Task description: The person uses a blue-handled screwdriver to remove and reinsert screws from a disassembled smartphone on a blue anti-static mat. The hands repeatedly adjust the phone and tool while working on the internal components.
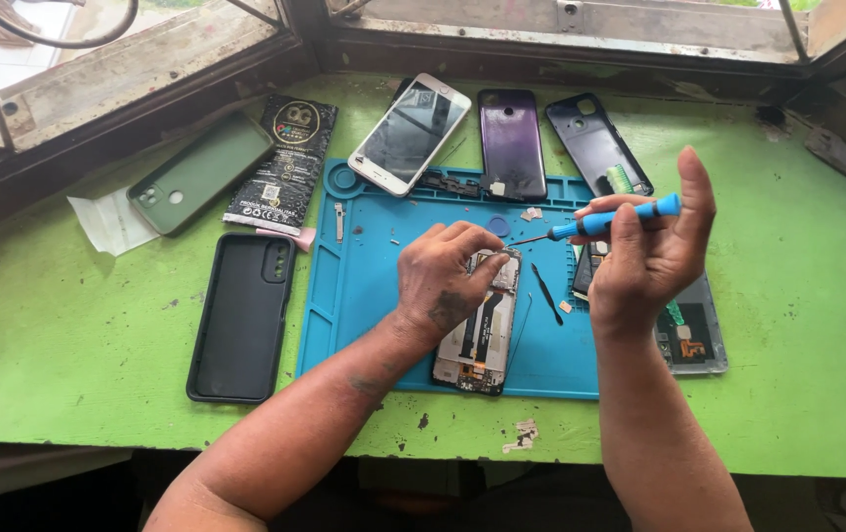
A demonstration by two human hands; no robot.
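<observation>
Head view: at frame centre the left hand (448,276) rests with curled fingers on the upper end of an opened phone (479,330) lying on a blue repair mat (364,286), pinning rather than gripping it. Just right, the right hand (650,251) pinches a blue screwdriver (605,222), its tip aimed left toward the phone, above the green worktop (68,335).

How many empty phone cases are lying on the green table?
2. A black phone case lies left of the blue mat; a dark green phone case sits farther back left, near the window frame. Others could be hidden under the arms.
</observation>
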